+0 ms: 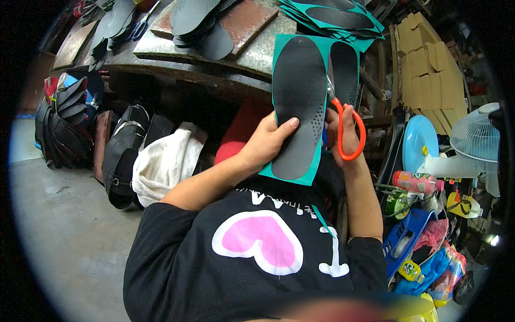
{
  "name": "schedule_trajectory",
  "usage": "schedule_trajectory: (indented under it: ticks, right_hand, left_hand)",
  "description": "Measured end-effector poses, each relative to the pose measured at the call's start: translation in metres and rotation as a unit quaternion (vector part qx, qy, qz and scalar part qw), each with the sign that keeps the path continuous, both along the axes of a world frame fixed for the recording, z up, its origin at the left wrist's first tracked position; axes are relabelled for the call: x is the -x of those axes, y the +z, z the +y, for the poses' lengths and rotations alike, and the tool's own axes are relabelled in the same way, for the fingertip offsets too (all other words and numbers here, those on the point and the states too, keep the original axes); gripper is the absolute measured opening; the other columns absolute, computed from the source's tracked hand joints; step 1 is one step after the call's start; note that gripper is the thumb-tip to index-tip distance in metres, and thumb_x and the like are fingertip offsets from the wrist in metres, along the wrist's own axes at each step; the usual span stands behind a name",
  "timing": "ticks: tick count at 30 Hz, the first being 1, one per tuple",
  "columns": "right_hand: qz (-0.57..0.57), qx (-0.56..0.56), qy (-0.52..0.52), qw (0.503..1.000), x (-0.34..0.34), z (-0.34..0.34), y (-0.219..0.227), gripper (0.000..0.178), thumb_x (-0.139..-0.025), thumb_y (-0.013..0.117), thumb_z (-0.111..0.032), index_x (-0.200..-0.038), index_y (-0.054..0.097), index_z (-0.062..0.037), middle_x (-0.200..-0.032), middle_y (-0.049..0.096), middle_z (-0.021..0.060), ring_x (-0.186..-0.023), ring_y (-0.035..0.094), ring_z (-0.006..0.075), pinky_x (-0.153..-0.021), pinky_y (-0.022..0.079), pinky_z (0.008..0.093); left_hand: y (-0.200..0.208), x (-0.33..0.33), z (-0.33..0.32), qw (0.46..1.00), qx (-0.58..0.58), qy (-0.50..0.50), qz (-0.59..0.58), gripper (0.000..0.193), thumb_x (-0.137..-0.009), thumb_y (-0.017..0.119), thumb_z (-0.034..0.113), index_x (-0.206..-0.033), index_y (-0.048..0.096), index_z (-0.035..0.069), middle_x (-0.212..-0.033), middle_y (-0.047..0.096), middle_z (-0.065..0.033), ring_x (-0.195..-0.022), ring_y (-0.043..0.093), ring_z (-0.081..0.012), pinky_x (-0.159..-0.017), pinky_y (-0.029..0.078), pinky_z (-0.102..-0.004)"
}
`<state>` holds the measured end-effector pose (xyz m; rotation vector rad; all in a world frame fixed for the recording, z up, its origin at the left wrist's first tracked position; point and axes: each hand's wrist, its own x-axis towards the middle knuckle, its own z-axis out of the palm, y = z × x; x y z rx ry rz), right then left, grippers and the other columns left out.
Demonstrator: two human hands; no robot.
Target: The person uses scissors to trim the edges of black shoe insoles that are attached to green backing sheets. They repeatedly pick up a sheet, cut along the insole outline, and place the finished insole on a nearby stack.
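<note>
My left hand (268, 137) is closed on a teal sheet (307, 175) that carries a black insole shape (298, 91), its thumb lying across the dark face. In my right hand (344, 131) is a pair of scissors (352, 156) with orange-red looped handles. The metal blades sit at the sheet's right side, between this insole and a second black insole shape (345, 64) on teal. Small dots mark the first insole near my thumb. A thin teal offcut (323, 220) lies against the front of my black shirt.
On the bench stand a stack of teal sheets with insole shapes (335, 19) and a pile of grey insoles (193, 24) on a slab (252, 27). A white cloth (167, 161) and black bag (124, 161) are at left. Cardboard boxes (429, 75) and a fan (477, 134) are right.
</note>
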<state>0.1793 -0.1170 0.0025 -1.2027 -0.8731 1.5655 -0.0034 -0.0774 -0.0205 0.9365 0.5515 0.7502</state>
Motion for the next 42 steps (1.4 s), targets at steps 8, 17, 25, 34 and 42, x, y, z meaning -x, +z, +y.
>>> schedule_trajectory:
  ticks: [8, 17, 25, 34, 42]
  right_hand:
    - [-0.118, -0.055, 0.006, 0.991, -0.009, 0.065, 0.02, 0.089, -0.079, 0.024, -0.082, -0.101, 0.055, -0.0005, -0.053, 0.044, -0.0007, -0.039, 0.036, 0.008, -0.038, 0.028, 0.0193]
    - [-0.146, -0.156, -0.051, 0.976, -0.026, 0.133, 0.033, 0.071, -0.087, 0.035, -0.07, -0.084, 0.054, -0.002, -0.049, 0.042, -0.0009, -0.04, 0.039, 0.0074, -0.039, 0.03, 0.0204]
    - [-0.19, -0.088, 0.149, 0.966, -0.002, 0.012, 0.029, 0.094, -0.079, 0.016, -0.083, -0.106, 0.051, 0.0004, -0.064, 0.055, 0.0043, -0.054, 0.053, 0.0111, -0.047, 0.035, 0.0201]
    - [-0.191, -0.02, 0.158, 0.969, 0.01, -0.054, 0.019, 0.104, -0.07, 0.028, -0.089, -0.119, 0.051, 0.0006, -0.074, 0.056, 0.0018, -0.065, 0.046, 0.0089, -0.057, 0.035, 0.0227]
    - [-0.072, -0.017, 0.139, 0.988, 0.022, -0.06, 0.015, 0.102, -0.067, 0.03, -0.09, -0.105, 0.051, 0.0024, -0.063, 0.052, 0.0016, -0.054, 0.049, 0.0094, -0.051, 0.037, 0.0214]
  left_hand:
    - [0.019, -0.002, 0.04, 0.999, -0.011, 0.047, 0.004, 0.03, -0.096, 0.051, 0.022, -0.117, 0.052, 0.0, -0.103, 0.062, -0.0053, -0.09, 0.058, -0.0115, -0.082, 0.047, -0.028]
    - [0.029, -0.006, 0.065, 0.979, -0.121, 0.164, 0.032, 0.029, -0.096, 0.052, 0.016, -0.117, 0.054, -0.003, -0.105, 0.061, -0.0066, -0.091, 0.057, -0.0112, -0.082, 0.047, -0.0272]
    - [0.03, 0.02, 0.08, 0.922, -0.251, 0.294, 0.017, 0.032, -0.09, 0.062, 0.014, -0.114, 0.051, -0.002, -0.104, 0.062, -0.0101, -0.09, 0.061, -0.0152, -0.08, 0.051, -0.0274]
    - [0.034, 0.013, 0.066, 0.891, -0.327, 0.316, 0.011, 0.036, -0.085, 0.068, 0.012, -0.111, 0.047, -0.001, -0.096, 0.065, -0.013, -0.082, 0.068, -0.0201, -0.07, 0.058, -0.0284]
    - [0.035, 0.01, 0.057, 0.911, -0.27, 0.301, -0.074, 0.032, -0.087, 0.065, 0.013, -0.11, 0.048, -0.001, -0.095, 0.065, -0.0133, -0.08, 0.068, -0.0201, -0.067, 0.06, -0.0282]
